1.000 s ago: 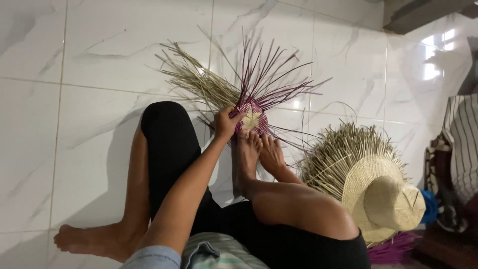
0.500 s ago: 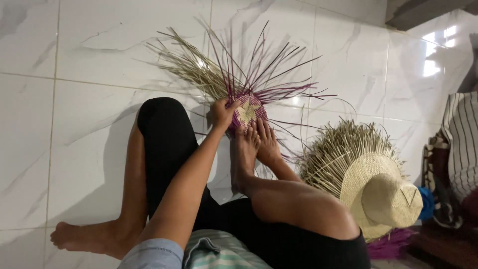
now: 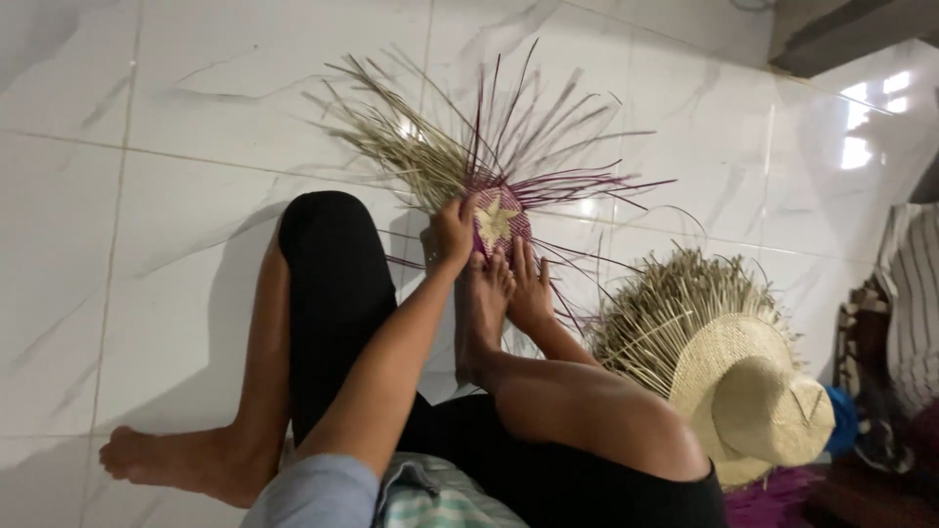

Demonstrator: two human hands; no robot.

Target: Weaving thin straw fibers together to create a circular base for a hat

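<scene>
A small purple woven disc (image 3: pixel 501 221) with a pale star in its middle lies on the white tiled floor (image 3: pixel 176 244). Long purple strands (image 3: pixel 577 176) and pale straw strands (image 3: pixel 391 142) fan out from it. My left hand (image 3: pixel 452 233) grips the disc's left edge. My right hand (image 3: pixel 533 291) lies beside my right foot (image 3: pixel 481 308), fingertips on the disc's lower edge; its forearm runs behind my knee. The foot's toes touch the disc's near rim.
A pale straw hat (image 3: pixel 748 396) with loose unwoven strands (image 3: pixel 665 303) sits on the floor at the right. Beyond it are a blue object (image 3: pixel 843 420), purple fibres (image 3: pixel 773 494) and striped cloth (image 3: pixel 910 303). My bent left leg (image 3: pixel 323 284) takes up the middle.
The woven disc has turned a little between my hands and foot, its star and loose strands swinging round. My left hand has shifted along the disc's left edge.
</scene>
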